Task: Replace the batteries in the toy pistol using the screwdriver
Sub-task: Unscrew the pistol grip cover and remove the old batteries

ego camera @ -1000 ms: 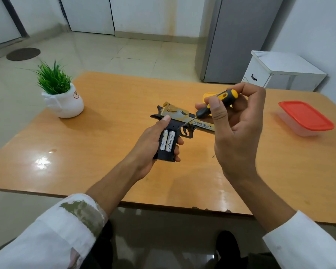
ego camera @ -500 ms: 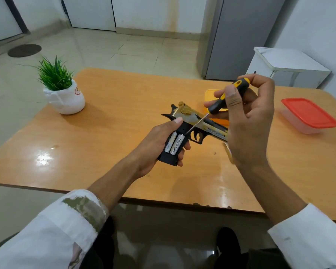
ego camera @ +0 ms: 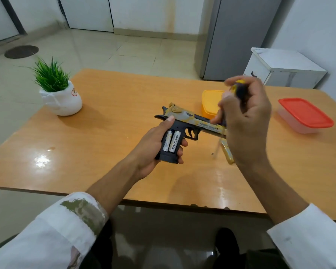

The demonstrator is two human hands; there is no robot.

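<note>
While left hand [ego camera: 153, 146] grips pistol [ego camera: 184, 123], right hand [ego camera: 246, 121] clasps screwdriver [ego camera: 239, 90].

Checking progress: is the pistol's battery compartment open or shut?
Open: two batteries lie exposed in the toy pistol grip, no cover over them.

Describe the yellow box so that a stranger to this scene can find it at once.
Start from the wooden table and go to its far right part, behind the toy pistol. The yellow box sits there, partly hidden by the right hand. The only other box, further right, is clear with a red lid.
</note>
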